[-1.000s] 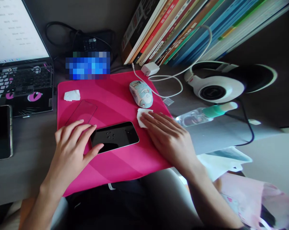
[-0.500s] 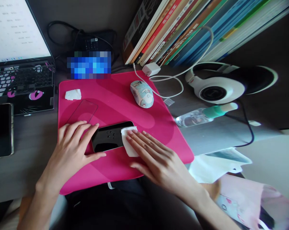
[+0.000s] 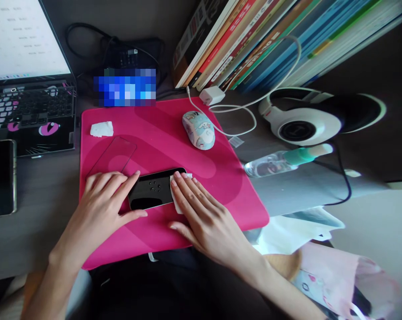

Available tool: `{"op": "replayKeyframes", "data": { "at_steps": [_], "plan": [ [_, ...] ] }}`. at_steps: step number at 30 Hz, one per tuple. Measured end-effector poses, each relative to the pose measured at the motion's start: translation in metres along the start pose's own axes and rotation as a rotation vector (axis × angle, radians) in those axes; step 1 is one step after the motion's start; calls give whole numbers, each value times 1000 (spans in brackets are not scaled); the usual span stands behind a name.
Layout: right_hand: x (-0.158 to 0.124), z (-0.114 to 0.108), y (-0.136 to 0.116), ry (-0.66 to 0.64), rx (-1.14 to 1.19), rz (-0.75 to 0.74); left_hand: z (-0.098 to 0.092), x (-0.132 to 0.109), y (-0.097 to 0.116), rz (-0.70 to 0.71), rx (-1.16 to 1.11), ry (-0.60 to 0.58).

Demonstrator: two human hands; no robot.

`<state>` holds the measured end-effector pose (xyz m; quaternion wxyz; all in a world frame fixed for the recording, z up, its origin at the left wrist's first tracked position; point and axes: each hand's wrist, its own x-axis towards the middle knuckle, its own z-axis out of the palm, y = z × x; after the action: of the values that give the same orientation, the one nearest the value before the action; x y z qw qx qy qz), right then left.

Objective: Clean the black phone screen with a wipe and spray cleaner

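Note:
A black phone (image 3: pixel 149 195) lies face up on a pink desk mat (image 3: pixel 167 129), with several clear droplets on its glass. At its left end, the thumb and index finger of my left hand (image 3: pixel 102 200) brace the long edges. My right hand (image 3: pixel 204 209) presses a white tissue (image 3: pixel 174 195) flat against the phone's right end, fingers together; most of the tissue is hidden under them. Beyond my left hand lies a thin clear screen protector with a dark outline (image 3: pixel 125 142). A second folded white tissue (image 3: pixel 101 129) sits near the mat's upper left corner.
A patterned mouse (image 3: pixel 199 130) and a white charger (image 3: pixel 212 95) with its cable are at the mat's right edge. Farther right are a spray bottle (image 3: pixel 267 164) and headphones (image 3: pixel 300 124). A laptop (image 3: pixel 27 111) and another phone (image 3: pixel 1 178) stand left; books (image 3: pixel 240 44) line the back.
My right hand has slid slightly up and left, so its fingers cover more of the tissue. My left hand stays at the phone's left end. The droplets look unchanged.

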<state>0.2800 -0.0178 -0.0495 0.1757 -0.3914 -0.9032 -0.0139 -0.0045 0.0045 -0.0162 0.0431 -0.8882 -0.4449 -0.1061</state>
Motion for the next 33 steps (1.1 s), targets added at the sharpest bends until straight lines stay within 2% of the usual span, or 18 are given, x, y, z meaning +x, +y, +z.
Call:
{"op": "replayKeyframes", "data": {
  "at_steps": [7,13,27,33],
  "plan": [
    [18,4,11,0,40,8,3,-1,-1,-25,-24,-18],
    [26,5,17,-1,77,13,3,0,3,-41,-9,15],
    [-1,-9,-5,-46,12,-34,6,0,5,-65,-21,25],
    [9,-8,-2,-60,34,-63,6,-2,3,-65,-81,23]
  ]
}}
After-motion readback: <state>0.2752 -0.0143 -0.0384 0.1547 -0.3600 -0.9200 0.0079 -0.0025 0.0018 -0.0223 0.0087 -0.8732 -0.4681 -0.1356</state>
